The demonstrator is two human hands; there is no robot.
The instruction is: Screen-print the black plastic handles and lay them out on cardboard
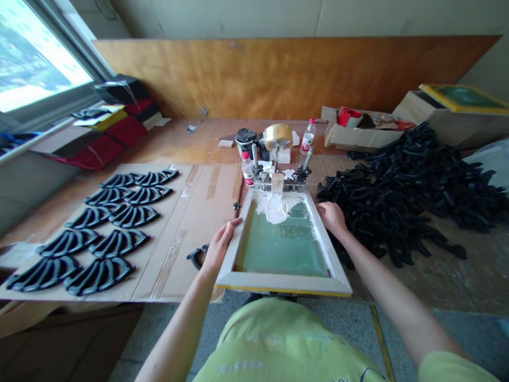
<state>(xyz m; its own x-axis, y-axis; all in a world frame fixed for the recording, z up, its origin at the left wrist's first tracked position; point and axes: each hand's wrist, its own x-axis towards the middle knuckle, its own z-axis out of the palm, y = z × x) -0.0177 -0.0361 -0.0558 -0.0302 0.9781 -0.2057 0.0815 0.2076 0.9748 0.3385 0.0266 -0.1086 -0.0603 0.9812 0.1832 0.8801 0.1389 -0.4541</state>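
Observation:
A screen printing frame (286,282) with a pale border and a green mesh (278,249) lies in front of me. White ink (274,208) is smeared over the mesh's far end. My left hand (222,241) grips the left side of the frame, while my right hand (333,217) is closed at its upper right side. The far end of the frame meets a metal clamp (294,183), where a pale squeegee-like block (277,183) stands. Beside my left wrist is a black curved plastic part (195,258), partly hidden by the hand.
Several black fan-shaped parts (134,215) lie in two columns on cardboard (159,239) at left. A large heap of black parts (382,201) is at right. Behind the clamp stand a tape roll (277,135), a dark tub (245,139) and bottles (308,137).

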